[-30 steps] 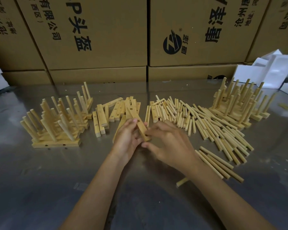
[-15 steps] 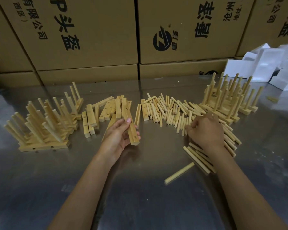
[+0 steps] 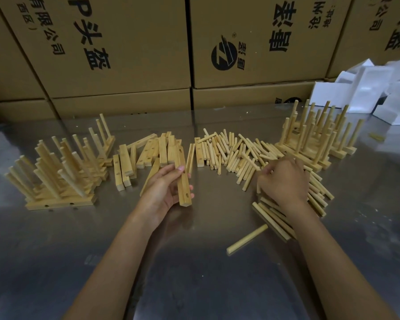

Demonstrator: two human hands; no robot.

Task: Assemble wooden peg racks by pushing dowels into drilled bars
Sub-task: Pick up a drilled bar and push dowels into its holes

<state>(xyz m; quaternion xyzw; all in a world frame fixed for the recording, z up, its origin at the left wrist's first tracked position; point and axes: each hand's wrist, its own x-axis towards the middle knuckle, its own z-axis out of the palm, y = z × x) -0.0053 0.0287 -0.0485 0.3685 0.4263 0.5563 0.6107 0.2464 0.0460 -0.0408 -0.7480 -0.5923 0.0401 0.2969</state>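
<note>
From the head view we see our left hand (image 3: 163, 190) gripping a drilled bar (image 3: 183, 179) lifted just above the steel bench (image 3: 194, 273), its near end tipped toward us with a hole showing on the side; our right hand (image 3: 284, 181) lies knuckles-up with fingers curled on the loose dowels (image 3: 236, 155), and we cannot tell whether it holds one. More bars (image 3: 146, 153) lie behind the left hand, finished racks (image 3: 60, 172) stand at far left and far right (image 3: 319, 137), and one stray dowel (image 3: 247, 239) lies near us
</note>
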